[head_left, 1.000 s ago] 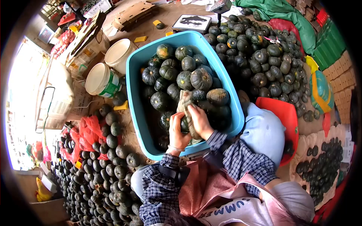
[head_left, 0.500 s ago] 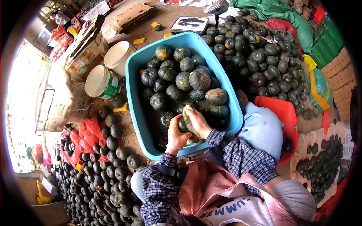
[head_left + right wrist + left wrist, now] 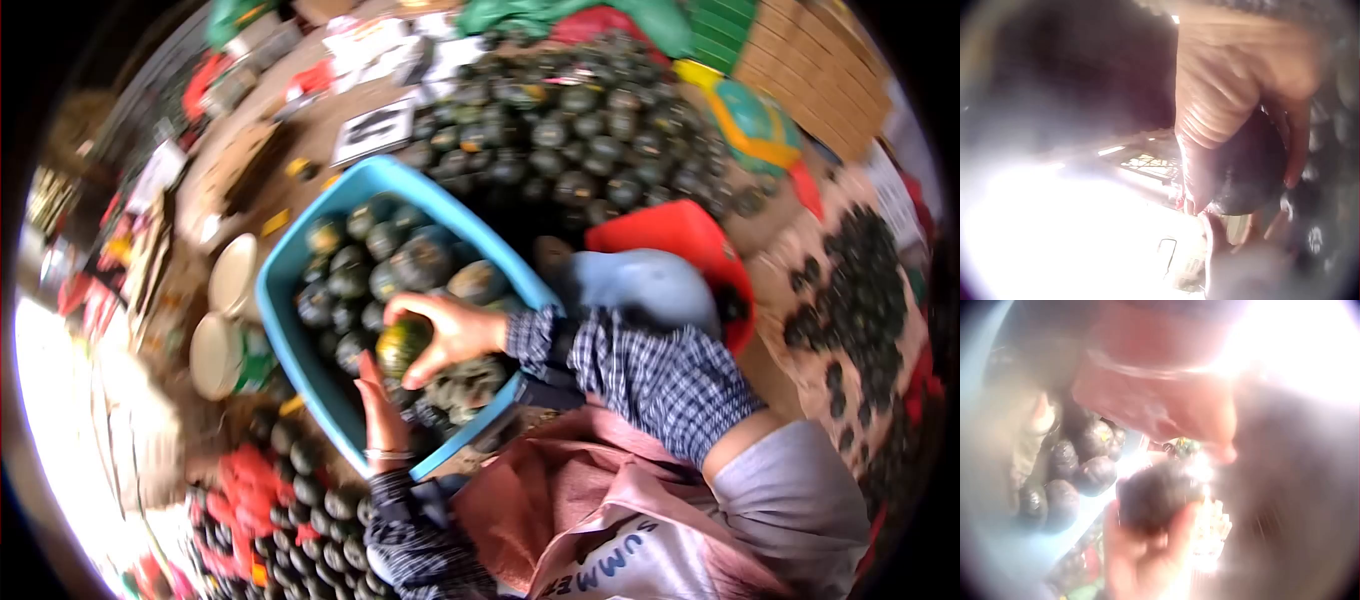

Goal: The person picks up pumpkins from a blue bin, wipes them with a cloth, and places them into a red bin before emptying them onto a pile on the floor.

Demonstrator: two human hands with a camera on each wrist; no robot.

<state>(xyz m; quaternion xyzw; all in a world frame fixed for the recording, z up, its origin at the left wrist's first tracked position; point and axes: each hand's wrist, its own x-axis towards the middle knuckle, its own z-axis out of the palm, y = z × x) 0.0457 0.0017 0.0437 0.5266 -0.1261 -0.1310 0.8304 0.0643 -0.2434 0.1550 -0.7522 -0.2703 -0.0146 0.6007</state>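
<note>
My right hand grips a small dark green pumpkin with a yellowish patch, thumb and fingers curled round it, over the blue tub. Beside the pumpkin is my left hand, its fingers extended toward it. In the left wrist view the pumpkin is blurred, below the left hand. The right wrist view shows the right hand over the pumpkin. A greyish-green cloth lies at the tub's near side. More pumpkins fill the tub.
A large heap of pumpkins lies beyond the tub. A red basin stands by the knee. White buckets are left of the tub, above more pumpkins and red netting. A flat scale sits behind.
The right hand has left the cloth, now lying in the tub, and holds the pumpkin farther left and up. The left hand has come off the pumpkin. The head view has swung right.
</note>
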